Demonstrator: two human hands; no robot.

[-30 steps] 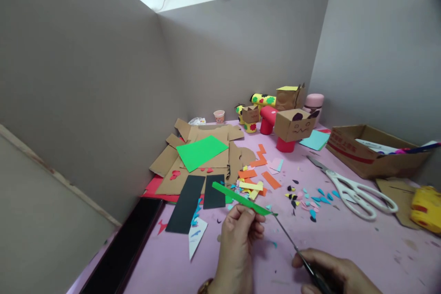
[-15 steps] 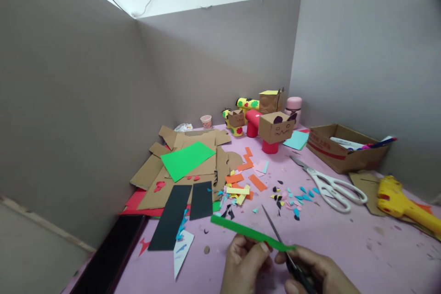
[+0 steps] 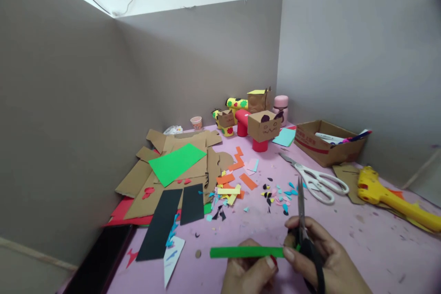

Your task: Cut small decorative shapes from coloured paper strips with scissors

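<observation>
Single head view, looking forward and down, near the pink table (image 3: 361, 239), facing corner walls (image 3: 206, 64)

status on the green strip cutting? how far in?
Done: the table already bears cut paper scraps and finished cardboard figures. In hand: left hand holds the green strip level; right hand grips black scissors, blades pointing up, thumb at the strip's end. Left: the strip looks whole, no cut visible in it.

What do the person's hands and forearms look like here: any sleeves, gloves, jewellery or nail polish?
Both hands are bare, no gloves and no sleeves in view. The left hand has red polish on the thumbnail. The right hand shows no ring. Wrists are cut off by the picture's edge.
</observation>
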